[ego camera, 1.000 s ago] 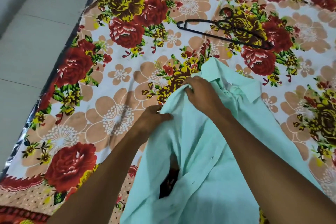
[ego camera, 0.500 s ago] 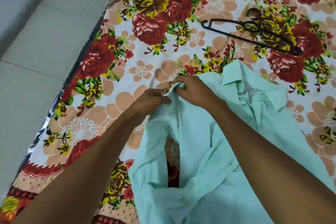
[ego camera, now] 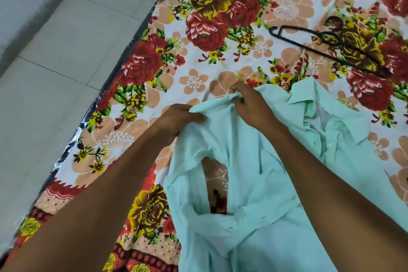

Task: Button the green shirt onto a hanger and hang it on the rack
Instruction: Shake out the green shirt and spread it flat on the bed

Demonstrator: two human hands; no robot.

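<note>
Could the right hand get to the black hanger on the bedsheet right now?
Probably yes, but not at once: the right hand is gripping the green shirt. The hanger lies uncovered on the bedsheet beyond the collar, nothing lying between.

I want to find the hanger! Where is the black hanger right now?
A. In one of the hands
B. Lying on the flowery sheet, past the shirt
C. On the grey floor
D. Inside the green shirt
B: the black hanger lies flat on the flowery sheet beyond the green shirt, while the left hand and right hand grip only shirt fabric.
</note>
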